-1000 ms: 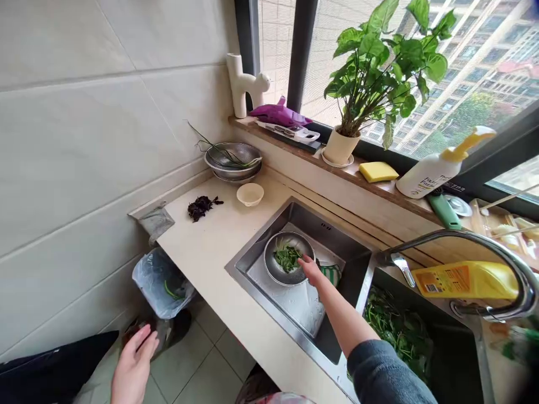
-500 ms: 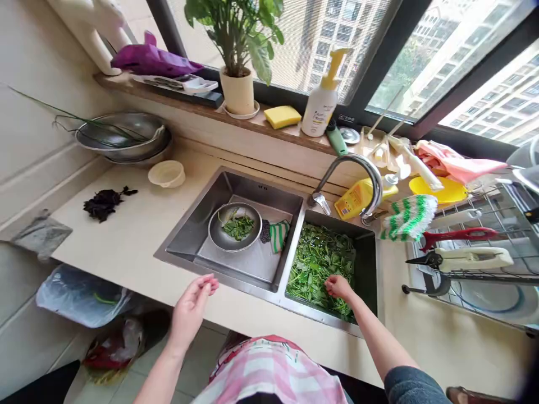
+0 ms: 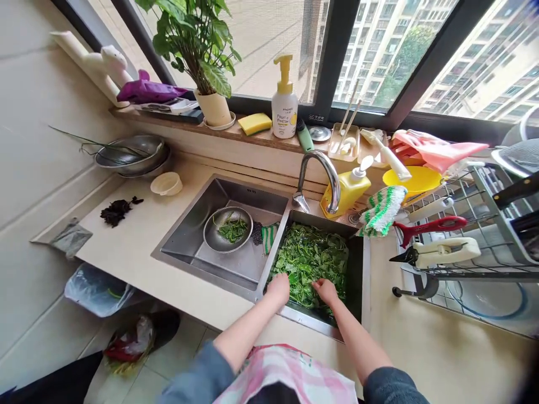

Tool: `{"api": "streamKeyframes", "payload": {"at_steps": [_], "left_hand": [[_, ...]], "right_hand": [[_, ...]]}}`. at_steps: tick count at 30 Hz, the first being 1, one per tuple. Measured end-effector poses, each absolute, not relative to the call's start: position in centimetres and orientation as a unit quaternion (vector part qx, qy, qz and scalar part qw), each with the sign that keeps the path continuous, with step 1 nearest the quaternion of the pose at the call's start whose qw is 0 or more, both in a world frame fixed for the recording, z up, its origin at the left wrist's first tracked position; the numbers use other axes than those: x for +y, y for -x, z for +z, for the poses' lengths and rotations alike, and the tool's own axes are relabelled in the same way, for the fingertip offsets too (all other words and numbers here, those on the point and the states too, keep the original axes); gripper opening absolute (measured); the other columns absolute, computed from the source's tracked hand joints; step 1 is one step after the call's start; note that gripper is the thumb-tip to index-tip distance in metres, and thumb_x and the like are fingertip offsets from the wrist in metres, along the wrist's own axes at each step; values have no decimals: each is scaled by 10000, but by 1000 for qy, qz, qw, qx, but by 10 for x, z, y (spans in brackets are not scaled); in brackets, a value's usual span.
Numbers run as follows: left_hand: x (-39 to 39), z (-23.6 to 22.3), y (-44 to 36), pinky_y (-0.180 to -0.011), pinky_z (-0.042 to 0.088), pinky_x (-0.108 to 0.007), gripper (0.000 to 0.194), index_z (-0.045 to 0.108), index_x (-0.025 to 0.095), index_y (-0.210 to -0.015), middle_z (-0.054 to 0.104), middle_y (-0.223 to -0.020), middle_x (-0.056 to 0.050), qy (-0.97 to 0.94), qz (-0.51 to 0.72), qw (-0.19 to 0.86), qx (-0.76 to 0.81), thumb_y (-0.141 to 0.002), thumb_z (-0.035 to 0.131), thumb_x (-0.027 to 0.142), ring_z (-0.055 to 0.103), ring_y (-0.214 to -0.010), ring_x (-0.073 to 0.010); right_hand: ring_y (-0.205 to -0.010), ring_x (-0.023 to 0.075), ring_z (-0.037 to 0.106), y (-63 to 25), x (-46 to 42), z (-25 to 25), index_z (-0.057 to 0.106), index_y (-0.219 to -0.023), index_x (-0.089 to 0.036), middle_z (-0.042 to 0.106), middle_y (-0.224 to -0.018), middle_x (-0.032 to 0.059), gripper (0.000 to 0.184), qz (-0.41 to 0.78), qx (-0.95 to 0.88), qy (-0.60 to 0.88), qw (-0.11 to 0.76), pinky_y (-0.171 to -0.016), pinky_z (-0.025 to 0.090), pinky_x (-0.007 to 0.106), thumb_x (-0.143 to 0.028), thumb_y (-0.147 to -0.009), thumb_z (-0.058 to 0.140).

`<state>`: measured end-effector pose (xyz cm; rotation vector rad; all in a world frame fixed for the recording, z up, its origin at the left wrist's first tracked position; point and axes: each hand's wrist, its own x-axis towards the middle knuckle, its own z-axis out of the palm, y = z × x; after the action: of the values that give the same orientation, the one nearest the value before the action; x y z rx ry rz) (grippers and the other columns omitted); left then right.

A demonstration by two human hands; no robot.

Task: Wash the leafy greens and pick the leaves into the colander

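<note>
Leafy greens (image 3: 303, 252) fill much of the right sink basin (image 3: 357, 280), with water showing among the leaves. My left hand (image 3: 279, 289) is at the basin's near left corner, fingers curled down against the greens; what it grips is hidden. A short way to the right, my right hand (image 3: 326, 292) pinches at the greens with thumb and fingers together. In the left basin (image 3: 185, 241) sits a round metal bowl (image 3: 206, 238) with a small heap of green leaves (image 3: 232, 229) in it. A green-striped cloth (image 3: 268, 238) lies beside the bowl.
The faucet (image 3: 318, 154) arches behind the right basin, near a yellow bottle (image 3: 345, 191). A dish rack (image 3: 455, 269) with scissors (image 3: 438, 252) stands at right. Metal pans (image 3: 130, 154), a pale bowl (image 3: 166, 184) and dark shrivelled bits (image 3: 115, 212) lie on the left counter.
My left hand has moved right, from above the counter's front edge to the greens in the right basin. My right hand stays at the greens. The view has shifted slightly.
</note>
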<state>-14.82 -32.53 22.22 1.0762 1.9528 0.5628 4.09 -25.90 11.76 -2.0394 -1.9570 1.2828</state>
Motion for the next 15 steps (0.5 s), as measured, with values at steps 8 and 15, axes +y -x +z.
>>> {"api": "streamKeyframes", "payload": {"at_steps": [8, 15], "left_hand": [[-299, 214, 145, -768, 410, -418, 237, 471, 188, -453, 553, -541, -79, -463, 195, 435, 747, -644, 607, 228, 596, -774, -281], [-302, 238, 173, -443, 334, -199, 315, 534, 165, -930, 520, -531, 31, -361, 297, 633, 617, -784, 428, 423, 467, -434, -98]], "right_hand": [[-586, 167, 539, -58, -279, 164, 657, -747, -207, 640, -656, 26, 239, 444, -667, 573, 175, -560, 364, 258, -379, -760, 492], [-799, 213, 596, -15, -263, 191, 677, -855, -189, 675, -895, 70, 335, 513, -590, 536, 319, -723, 455, 310, -456, -731, 517]]}}
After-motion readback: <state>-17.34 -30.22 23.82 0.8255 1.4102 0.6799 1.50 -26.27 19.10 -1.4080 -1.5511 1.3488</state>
